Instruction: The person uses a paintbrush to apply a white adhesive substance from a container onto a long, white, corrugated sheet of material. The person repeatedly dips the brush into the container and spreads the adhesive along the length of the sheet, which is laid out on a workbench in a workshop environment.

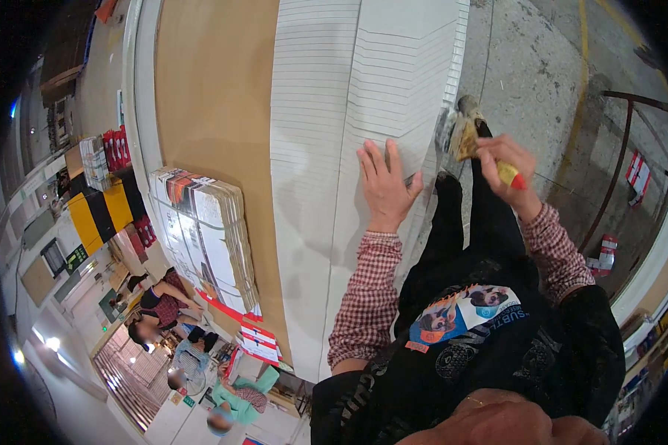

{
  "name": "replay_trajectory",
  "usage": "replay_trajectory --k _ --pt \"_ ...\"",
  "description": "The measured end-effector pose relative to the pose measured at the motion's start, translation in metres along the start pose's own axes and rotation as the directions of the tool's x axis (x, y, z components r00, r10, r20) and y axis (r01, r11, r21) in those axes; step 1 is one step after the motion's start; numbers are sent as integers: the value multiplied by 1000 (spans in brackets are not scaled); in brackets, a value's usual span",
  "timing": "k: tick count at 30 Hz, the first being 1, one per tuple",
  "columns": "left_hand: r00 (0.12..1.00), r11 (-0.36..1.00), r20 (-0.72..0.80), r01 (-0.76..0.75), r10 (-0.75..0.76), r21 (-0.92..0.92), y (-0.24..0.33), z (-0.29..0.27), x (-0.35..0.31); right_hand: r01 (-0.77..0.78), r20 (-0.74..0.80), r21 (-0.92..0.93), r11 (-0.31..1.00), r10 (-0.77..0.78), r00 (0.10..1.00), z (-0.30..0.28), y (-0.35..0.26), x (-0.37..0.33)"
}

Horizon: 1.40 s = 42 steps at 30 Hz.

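Overlapping white card sheets (312, 148) lie fanned in a long staggered row along the table's right side, their edges making many thin parallel lines. My left hand (387, 189) rests open on them, palm down and fingers spread. My right hand (508, 167) is closed around the yellow, red-tipped handle of a wide brush (465, 141). The brush's bristles are at the right-hand edge of the sheets; I cannot tell whether they touch it.
A strapped bundle of printed sheets (208, 237) sits on the brown tabletop (215, 89) at left. Red-and-white packs (260, 343) lie below it. Several people work at the lower left. A curved metal frame (629, 148) stands on the concrete floor (527, 81) at right.
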State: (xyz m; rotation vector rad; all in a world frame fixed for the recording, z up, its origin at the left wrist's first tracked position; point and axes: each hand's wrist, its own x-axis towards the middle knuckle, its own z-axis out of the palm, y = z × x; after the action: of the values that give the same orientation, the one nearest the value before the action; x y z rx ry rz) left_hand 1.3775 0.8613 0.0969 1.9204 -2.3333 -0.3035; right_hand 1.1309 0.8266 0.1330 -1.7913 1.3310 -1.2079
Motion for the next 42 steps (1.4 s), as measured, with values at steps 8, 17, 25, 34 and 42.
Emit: replay_trajectory --k 8,17,25,34,42 --pt "1000 999 10 5 -4 -35 -8 -1 -2 -76 152 106 992 59 987 -18 -44 -21" --pt "984 982 -62 159 -166 -98 8 13 -13 -99 -36 103 990 103 994 -64 -14 79" --pt "929 923 32 369 -368 -106 14 -3 -39 -10 -194 383 924 91 977 -92 19 226" --pt "877 878 69 478 -475 -25 16 2 -42 225 96 8 974 -225 970 -92 85 555" --pt "803 812 147 584 -577 -5 27 -14 -38 215 71 -254 943 -204 977 -44 101 598"
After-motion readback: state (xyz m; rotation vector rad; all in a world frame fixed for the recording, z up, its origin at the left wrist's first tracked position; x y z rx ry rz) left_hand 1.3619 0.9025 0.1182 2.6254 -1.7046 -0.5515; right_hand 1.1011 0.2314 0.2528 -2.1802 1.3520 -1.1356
